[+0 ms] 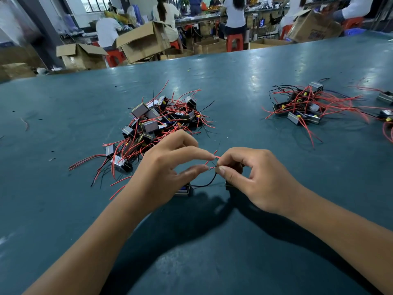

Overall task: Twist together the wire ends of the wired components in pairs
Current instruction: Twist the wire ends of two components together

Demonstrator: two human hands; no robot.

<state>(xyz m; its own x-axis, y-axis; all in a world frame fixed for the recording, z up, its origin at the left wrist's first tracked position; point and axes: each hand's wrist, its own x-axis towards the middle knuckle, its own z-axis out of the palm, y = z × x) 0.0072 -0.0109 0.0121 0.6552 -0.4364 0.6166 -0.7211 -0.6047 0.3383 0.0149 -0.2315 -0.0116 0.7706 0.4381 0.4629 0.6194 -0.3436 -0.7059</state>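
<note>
My left hand [170,167] and my right hand [253,175] meet above the teal table [63,209]. Each pinches thin wire ends [213,161] between thumb and forefinger, red ones and a black one crossing where the fingertips touch. A black wire [204,185] loops down from the pinch to a small dark component [185,190] lying under my left hand. A second dark component [230,185] sits mostly hidden beneath my right hand. Just beyond my left hand lies a heap of wired components [161,122], small boxes with red and black leads.
A second, smaller cluster of wired components [302,107] lies at the right, with more units [386,96] near the right edge. A loose red wire scrap [25,124] lies far left. Beyond the table edge are cardboard boxes [144,43], red stools and seated people.
</note>
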